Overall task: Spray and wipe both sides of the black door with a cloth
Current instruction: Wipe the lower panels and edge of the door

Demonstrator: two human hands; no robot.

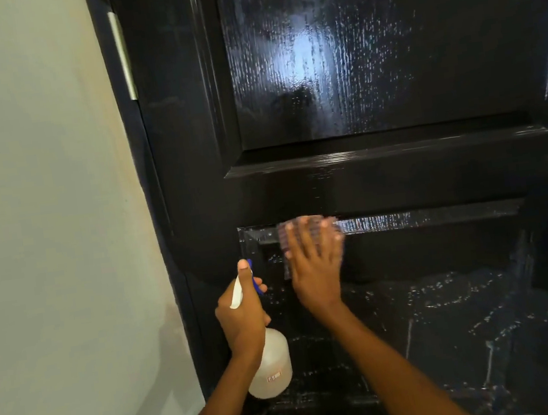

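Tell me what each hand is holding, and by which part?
The left hand grips the spray bottle by its neck. The right hand presses the cloth flat against the black door.

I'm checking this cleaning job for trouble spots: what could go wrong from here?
1. Droplets and runs cover the lower door below the cloth; left there, they may dry as streaks or drip down.
2. The right hand presses the cloth with flat fingers, so it could slip off on the wet gloss.
3. The left hand holds the bottle with its nozzle at the door; a stray squeeze might re-wet wiped parts.
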